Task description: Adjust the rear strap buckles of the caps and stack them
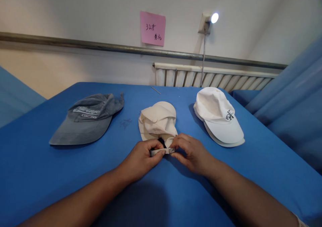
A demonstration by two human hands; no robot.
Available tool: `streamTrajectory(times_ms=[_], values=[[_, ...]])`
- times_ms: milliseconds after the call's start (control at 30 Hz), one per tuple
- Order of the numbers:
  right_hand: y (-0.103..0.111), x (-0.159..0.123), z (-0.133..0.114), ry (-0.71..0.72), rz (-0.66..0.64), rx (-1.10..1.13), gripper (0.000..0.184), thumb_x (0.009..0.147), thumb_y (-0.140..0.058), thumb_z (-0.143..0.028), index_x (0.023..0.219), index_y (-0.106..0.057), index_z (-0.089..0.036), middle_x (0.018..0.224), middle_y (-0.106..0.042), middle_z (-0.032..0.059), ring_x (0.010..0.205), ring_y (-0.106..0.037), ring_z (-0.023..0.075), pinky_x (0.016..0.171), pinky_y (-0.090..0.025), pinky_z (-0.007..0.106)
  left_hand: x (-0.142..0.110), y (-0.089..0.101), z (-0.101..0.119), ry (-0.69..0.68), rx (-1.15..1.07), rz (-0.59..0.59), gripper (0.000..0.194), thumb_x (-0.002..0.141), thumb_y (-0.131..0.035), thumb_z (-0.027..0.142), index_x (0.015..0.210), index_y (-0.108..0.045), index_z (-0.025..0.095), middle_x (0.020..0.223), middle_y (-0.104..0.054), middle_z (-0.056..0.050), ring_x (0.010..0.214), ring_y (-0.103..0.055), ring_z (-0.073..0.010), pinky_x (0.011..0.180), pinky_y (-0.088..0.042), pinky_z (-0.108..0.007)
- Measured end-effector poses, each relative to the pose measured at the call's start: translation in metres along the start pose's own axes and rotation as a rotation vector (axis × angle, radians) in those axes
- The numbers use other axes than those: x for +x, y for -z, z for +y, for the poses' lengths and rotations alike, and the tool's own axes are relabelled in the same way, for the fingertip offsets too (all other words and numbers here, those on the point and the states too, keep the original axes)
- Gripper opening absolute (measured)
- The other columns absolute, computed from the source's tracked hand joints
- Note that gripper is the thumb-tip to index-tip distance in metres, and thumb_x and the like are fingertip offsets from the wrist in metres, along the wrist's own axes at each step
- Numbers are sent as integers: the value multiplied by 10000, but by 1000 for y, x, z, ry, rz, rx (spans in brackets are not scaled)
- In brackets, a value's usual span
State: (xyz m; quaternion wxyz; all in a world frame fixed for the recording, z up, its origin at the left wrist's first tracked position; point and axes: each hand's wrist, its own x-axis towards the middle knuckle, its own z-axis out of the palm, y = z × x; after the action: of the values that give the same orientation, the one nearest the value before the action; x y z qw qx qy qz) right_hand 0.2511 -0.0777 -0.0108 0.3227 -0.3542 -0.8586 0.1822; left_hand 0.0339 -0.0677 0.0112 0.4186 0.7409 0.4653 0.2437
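A cream baseball cap [157,118] lies in the middle of the blue surface, its back strap toward me. My left hand [144,158] pinches the cream strap [162,151] of this cap between thumb and fingers. On the strap's other side, my right hand [190,151] closes thumb and fingers on the small metal buckle [171,150]. Left of my hands rests a grey-blue cap [87,119] with pale lettering on its front. To the right sits a white cap [216,111] with a black monogram; a second white brim shows beneath its own.
The blue-covered table [50,180] extends under all the caps. Behind it are a white radiator [213,76], a metal rail [100,46] and a pink note [153,29] on the wall. A blue curtain [294,102] hangs at the right.
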Motion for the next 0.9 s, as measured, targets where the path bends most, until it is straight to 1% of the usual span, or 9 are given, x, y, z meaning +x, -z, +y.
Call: streamTrajectory(times_ms=[167, 367, 567, 733, 900], values=[[-1, 1, -1, 7, 14, 1, 146, 897, -620, -146, 996, -545, -222, 964, -643, 49, 884, -604, 192, 769, -485, 328, 0, -2, 1, 3, -8, 12, 213, 831, -567, 335, 722, -643, 168, 644, -556, 28, 613, -459, -119, 583, -366, -223], [0, 1, -2, -2, 23, 5, 153, 893, -627, -150, 999, -544, -221, 956, -642, 43, 867, -603, 186, 762, -488, 325, -1, -3, 2, 15, 15, 103, 210, 833, -573, 350, 746, -653, 176, 655, -582, 22, 616, -479, -129, 594, -382, -235], [-1, 1, -2, -3, 26, 1, 153, 888, -630, -146, 988, -543, -223, 954, -643, 42, 867, -607, 187, 763, -487, 328, 2, -3, 2, 53, -46, 45, 210, 806, -582, 356, 727, -643, 171, 646, -562, 23, 612, -461, -126, 590, -375, -236], [-4, 0, -1, -15, 43, 15, 141, 891, -631, -157, 981, -546, -223, 964, -644, 50, 872, -611, 189, 759, -492, 329, 2, -4, 3, 75, -87, 23, 225, 802, -586, 369, 722, -637, 165, 639, -544, 24, 608, -453, -122, 578, -365, -232], [-4, 1, -2, -33, 53, 21, 141, 885, -626, -147, 979, -549, -218, 948, -641, 45, 851, -606, 186, 748, -487, 324, 0, -5, 5, 72, -40, 97, 216, 807, -588, 361, 718, -635, 170, 650, -559, 21, 615, -463, -127, 588, -372, -239]])
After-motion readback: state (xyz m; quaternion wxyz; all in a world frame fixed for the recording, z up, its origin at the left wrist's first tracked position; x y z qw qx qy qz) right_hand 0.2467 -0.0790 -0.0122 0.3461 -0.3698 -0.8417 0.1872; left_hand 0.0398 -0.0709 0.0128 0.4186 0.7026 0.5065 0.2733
